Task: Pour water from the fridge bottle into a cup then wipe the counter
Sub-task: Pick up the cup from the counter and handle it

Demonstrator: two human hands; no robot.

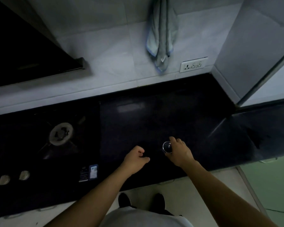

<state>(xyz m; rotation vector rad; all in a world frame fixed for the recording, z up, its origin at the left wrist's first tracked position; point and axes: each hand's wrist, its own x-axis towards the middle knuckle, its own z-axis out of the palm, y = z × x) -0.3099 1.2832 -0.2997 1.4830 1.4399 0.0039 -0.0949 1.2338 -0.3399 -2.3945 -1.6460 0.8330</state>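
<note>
A small clear glass cup (167, 146) stands upright on the black counter (154, 118), near its front edge. My right hand (179, 150) is wrapped around the cup's right side. My left hand (135, 158) hovers just left of it with the fingers loosely curled and nothing in them. A grey cloth with a blue hem (161, 38) hangs on the tiled wall above the counter. No bottle is in view.
A gas hob with one burner (61, 133) and two knobs (13, 177) takes up the counter's left part. A dark chimney hood (23, 51) hangs above it. A wall socket (193, 64) sits under the cloth. A grey fridge side (252, 54) stands at right.
</note>
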